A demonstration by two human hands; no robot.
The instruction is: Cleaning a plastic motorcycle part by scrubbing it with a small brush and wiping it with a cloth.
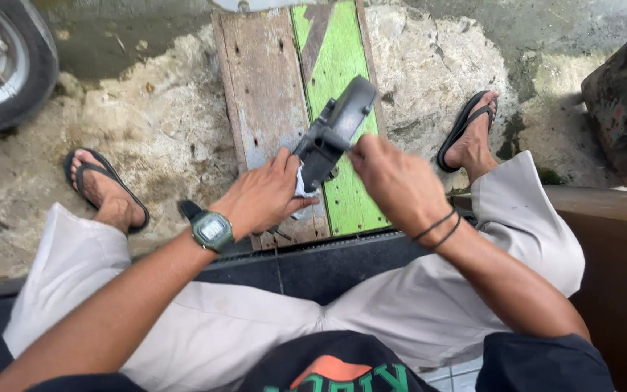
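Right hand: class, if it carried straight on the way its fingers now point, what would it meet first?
The right hand points toward the dark grey machine part, and its fingertips already look to be touching it. So that part comes first, with the left hand just beyond, though depth is hard to judge.

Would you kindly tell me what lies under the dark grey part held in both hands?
Below the dark grey part lie a green plank and a bare wooden plank on rough concrete; the stretch directly beneath it is covered.
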